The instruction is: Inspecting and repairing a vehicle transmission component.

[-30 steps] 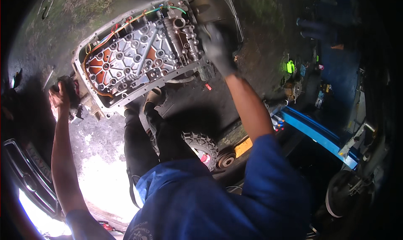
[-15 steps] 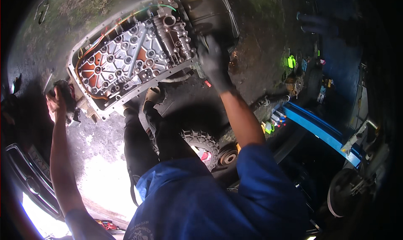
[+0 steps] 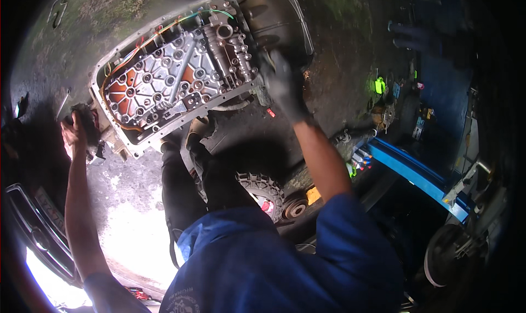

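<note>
Head view, only one: left hand (image 3: 76,135), bare, fingers (image 3: 68,129) partly curled against a dark lump (image 3: 92,128) at the casing's left end; can't tell if it's actually gripped. Right hand (image 3: 285,88), dark grey glove, blurred, fingers (image 3: 274,67) partly bent at the casing's right end; can't tell how far open or if anything's held. Casing (image 3: 181,117), open-topped metal, tilted in view, spans between both hands' fingers. Inside it, silver valve plate (image 3: 164,75) with round bores and orange-brown patches, left of the right fingers; coloured wires (image 3: 161,32) along the far wall. Dark pan (image 3: 279,23) just beyond the right fingers. Ribbed hose (image 3: 233,106) below-left of them, small red piece (image 3: 270,112) just below. Thin rod (image 3: 64,102) just beyond the left fingers. Tyre (image 3: 274,190) well below the right fingers, blue beam (image 3: 411,173) well off to their lower right.
</note>
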`<state>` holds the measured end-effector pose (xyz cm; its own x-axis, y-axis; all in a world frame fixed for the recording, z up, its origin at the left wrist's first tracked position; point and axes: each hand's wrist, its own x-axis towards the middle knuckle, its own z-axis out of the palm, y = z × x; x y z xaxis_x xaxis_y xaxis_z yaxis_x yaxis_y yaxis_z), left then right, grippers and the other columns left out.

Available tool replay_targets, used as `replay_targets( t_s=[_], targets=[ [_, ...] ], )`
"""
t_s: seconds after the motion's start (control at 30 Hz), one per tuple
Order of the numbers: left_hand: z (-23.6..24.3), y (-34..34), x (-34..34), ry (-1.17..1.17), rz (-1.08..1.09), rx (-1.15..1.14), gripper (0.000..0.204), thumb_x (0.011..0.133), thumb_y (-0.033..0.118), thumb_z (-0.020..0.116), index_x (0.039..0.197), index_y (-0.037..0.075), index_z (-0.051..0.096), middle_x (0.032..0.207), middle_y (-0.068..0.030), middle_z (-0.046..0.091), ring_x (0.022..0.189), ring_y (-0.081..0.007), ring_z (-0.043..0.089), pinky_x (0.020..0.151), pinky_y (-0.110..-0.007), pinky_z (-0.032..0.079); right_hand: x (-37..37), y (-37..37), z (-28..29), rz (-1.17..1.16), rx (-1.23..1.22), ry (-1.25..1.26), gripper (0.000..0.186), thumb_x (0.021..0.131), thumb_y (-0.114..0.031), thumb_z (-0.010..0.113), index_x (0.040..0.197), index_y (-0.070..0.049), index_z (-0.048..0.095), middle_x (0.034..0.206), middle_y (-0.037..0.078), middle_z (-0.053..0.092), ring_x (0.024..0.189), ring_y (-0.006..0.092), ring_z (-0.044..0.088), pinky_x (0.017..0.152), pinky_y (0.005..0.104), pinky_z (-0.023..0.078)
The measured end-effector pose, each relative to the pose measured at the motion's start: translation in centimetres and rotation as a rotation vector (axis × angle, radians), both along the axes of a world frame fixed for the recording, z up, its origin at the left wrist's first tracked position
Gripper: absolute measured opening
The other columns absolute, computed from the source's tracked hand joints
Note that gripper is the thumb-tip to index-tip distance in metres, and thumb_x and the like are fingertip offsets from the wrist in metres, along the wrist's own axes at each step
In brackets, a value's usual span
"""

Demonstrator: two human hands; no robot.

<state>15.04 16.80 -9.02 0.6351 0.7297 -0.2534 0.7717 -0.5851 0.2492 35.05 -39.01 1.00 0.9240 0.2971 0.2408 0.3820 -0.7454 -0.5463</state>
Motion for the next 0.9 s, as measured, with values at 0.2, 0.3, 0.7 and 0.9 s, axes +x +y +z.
replay_targets(
  t_s=[0.2,0.3,0.7,0.9],
  targets=[
    [-0.2,-0.1,-0.5,0.051,0.043,0.065,0.079,0.087,0.069,0.036,0.131,0.004,0.046,0.129,-0.0234,0.052,0.119,-0.0404,0.049,0.098,-0.049,0.038,6.8,5.5,1.1,0.03,-0.181,0.008,0.014,0.086,-0.018,0.063,0.093,-0.006,0.061,0.08,0.019,0.061,0.074,0.0388,0.06,0.064,0.0442,0.048],
    [0.2,-1.9,0.6,0.013,0.038,0.023,0.078,0.087,0.068,0.037,0.129,0.003,0.047,0.127,-0.0246,0.053,0.118,-0.0407,0.05,0.098,-0.048,0.038,4.0,2.0,0.1,0.063,-0.091,-0.008,0.019,0.087,-0.02,0.063,0.099,-0.006,0.064,0.088,0.018,0.065,0.083,0.0354,0.063,0.068,0.043,0.05],
    [0.1,-1.6,0.2,-0.077,0.035,0.047,0.078,0.087,0.066,0.04,0.128,0.001,0.047,0.125,-0.0264,0.053,0.118,-0.0407,0.05,0.099,-0.048,0.037,3.9,2.2,0.7,0.129,-0.135,0.057,0.023,0.087,-0.021,0.063,0.102,-0.004,0.064,0.095,0.02,0.065,0.087,0.0358,0.064,0.071,0.044,0.051],
    [-0.3,-2.7,1.0,-0.06,0.039,0.017,0.077,0.087,0.064,0.041,0.129,0.001,0.047,0.126,-0.0261,0.052,0.119,-0.0403,0.049,0.1,-0.048,0.037,8.7,5.6,0.2,0.001,-0.434,-0.182,0.02,0.086,-0.02,0.063,0.103,-0.01,0.064,0.094,0.016,0.066,0.081,0.034,0.065,0.068,0.0449,0.051]
  ],
)
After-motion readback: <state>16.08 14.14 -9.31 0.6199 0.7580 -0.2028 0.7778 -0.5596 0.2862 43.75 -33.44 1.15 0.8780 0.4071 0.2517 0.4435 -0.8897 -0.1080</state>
